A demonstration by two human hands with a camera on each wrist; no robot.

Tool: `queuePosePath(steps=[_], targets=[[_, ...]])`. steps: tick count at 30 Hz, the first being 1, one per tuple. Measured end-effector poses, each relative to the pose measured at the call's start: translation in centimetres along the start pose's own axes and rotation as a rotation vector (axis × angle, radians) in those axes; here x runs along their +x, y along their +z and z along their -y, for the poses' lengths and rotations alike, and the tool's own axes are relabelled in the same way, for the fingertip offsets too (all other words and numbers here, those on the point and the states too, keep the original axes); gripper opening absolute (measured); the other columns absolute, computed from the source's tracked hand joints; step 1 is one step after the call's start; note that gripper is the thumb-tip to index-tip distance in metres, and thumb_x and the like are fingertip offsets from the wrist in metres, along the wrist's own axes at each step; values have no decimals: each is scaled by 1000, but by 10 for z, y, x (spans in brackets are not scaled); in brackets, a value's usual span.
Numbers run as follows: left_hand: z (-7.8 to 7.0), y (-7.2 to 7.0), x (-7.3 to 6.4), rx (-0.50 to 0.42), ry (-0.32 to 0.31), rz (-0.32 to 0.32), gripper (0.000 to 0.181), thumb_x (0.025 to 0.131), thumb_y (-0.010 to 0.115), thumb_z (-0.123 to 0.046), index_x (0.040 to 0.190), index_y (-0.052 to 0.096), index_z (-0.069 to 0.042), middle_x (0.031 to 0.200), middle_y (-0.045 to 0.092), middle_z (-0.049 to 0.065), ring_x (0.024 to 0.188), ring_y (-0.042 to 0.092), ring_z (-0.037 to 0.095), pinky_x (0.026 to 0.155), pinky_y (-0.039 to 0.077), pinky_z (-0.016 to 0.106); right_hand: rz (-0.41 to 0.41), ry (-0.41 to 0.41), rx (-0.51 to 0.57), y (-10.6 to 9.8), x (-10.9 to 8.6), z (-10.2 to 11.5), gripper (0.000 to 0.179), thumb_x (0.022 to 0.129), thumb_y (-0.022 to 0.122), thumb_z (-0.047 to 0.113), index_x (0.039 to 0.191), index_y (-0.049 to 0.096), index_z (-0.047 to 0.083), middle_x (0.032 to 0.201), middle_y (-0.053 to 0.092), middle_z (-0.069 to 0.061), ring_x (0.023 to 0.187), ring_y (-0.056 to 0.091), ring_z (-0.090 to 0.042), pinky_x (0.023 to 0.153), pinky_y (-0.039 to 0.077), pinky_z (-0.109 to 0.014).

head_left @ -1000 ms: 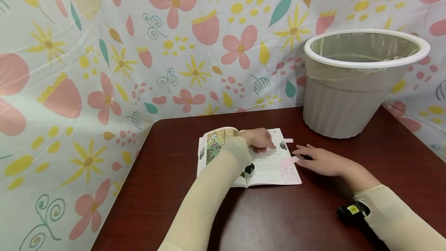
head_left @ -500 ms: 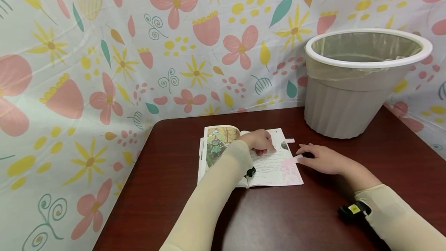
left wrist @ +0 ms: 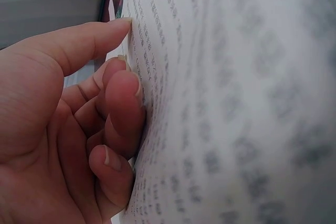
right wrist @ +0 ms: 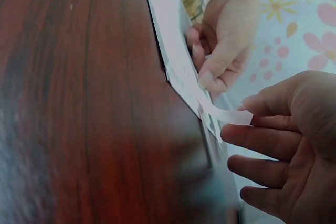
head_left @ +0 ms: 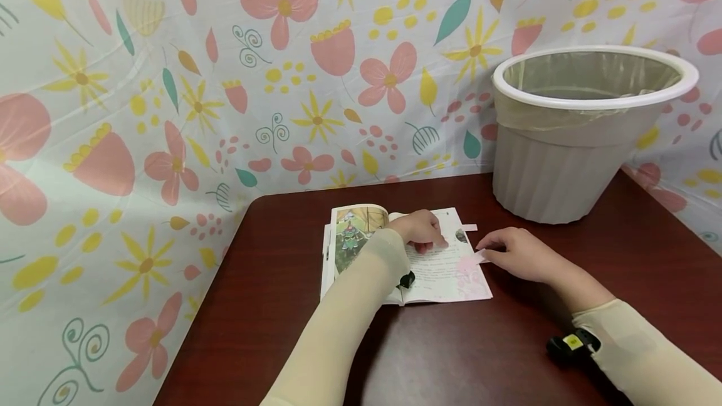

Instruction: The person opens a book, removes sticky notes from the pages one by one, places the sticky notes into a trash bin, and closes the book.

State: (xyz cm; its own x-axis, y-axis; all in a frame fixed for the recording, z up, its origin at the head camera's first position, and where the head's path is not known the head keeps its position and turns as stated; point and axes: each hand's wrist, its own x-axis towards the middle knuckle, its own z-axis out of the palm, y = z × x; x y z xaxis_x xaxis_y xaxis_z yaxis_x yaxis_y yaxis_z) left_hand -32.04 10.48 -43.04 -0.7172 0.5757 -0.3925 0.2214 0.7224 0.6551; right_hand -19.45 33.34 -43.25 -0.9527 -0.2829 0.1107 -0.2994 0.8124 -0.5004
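An open book (head_left: 431, 277) lies on the table, a coloured picture on its left page and printed text with a pink design on its right page. My left hand (head_left: 420, 226) rests on the right page. In the left wrist view, the thumb and loosely bent fingertips of this hand (left wrist: 58, 98) touch the text. Beside the book's right edge, my right hand (head_left: 527, 255) pinches a pale pink paper tab (head_left: 481, 256). The right wrist view shows the tab (right wrist: 233, 116) bending away from the page, its end at the thumb and fingers.
Another pale tab (head_left: 469, 227) sticks out higher on the book's right edge. A grey bin (head_left: 555, 168) with a white rim and a clear liner stands at the table's back right. Behind the dark red table (head_left: 440, 356) hangs a flower-patterned cloth (head_left: 225, 80).
My right thumb and index finger have drawn together on the pink tab, and the knuckles have risen slightly. The left hand stays in place on the page.
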Motion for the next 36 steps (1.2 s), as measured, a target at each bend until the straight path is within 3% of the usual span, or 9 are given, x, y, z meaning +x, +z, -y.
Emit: queuePosePath(steps=[7, 13, 20, 29, 36], targets=[[1, 0, 3, 1, 0, -7, 27, 90, 81, -29, 79, 63, -12, 64, 63, 2, 53, 58, 15, 52, 43, 29, -24, -23, 44, 1, -1, 11, 18, 95, 70, 15, 110, 79, 11, 100, 78, 2, 80, 60, -3, 71, 50, -24], [3, 0, 5, 13, -9, -7, 29, 90, 81, -32, 78, 63, -13, 61, 61, 1, 51, 56, 15, 51, 41, 29, -12, -17, 67, 4, -1, 20, 22, 95, 70, 17, 114, 78, 6, 102, 79, -3, 78, 59, -4, 69, 50, -24], [4, -2, 5, 14, -6, -7, 30, 90, 81, -32, 76, 62, -14, 61, 62, 2, 52, 57, 16, 51, 41, 29, 29, -14, 70, 9, 0, 24, 29, 97, 70, 24, 116, 76, 3, 104, 79, -6, 94, 73, -13, 75, 56, -28], [3, 0, 2, -46, -2, -12, 30, 90, 81, -28, 75, 61, -13, 62, 60, 3, 52, 56, 16, 51, 42, 29, 33, -18, 26, 11, 0, 26, 24, 96, 66, 15, 114, 77, 4, 106, 79, -6, 91, 69, -11, 75, 55, -30], [4, 1, 4, -27, -8, -21, 30, 90, 81, -29, 75, 61, -13, 61, 60, 2, 52, 56, 15, 51, 42, 28, 44, -39, 26, 11, 0, 28, 21, 96, 66, 11, 112, 78, 6, 106, 78, -6, 84, 62, -8, 73, 52, -27]])
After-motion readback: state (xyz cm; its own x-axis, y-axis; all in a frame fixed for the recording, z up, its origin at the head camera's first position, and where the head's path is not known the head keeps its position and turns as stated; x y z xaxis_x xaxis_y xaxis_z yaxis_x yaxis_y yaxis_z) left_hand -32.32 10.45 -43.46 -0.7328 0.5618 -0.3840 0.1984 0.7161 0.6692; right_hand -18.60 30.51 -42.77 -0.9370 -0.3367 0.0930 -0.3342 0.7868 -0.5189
